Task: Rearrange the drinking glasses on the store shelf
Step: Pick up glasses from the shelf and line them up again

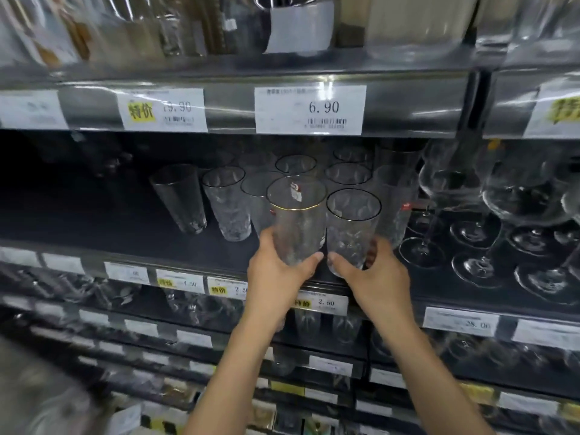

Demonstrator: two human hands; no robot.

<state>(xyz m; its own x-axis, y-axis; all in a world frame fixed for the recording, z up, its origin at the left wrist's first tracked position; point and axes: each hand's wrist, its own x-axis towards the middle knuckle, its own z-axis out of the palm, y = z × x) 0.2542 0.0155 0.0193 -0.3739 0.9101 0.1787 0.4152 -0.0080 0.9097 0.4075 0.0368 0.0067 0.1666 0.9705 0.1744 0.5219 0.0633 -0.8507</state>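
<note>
Gripping: left hand (276,265) wraps gold-rimmed glass (296,221); right hand (373,271) wraps dark-rimmed glass (351,227).
Risk: side by side — a knock could chip rims; wine glasses (518,196) close by.

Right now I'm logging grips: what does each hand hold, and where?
The left hand grips the left glass round its lower body. The right hand grips the right glass near its base.
</note>
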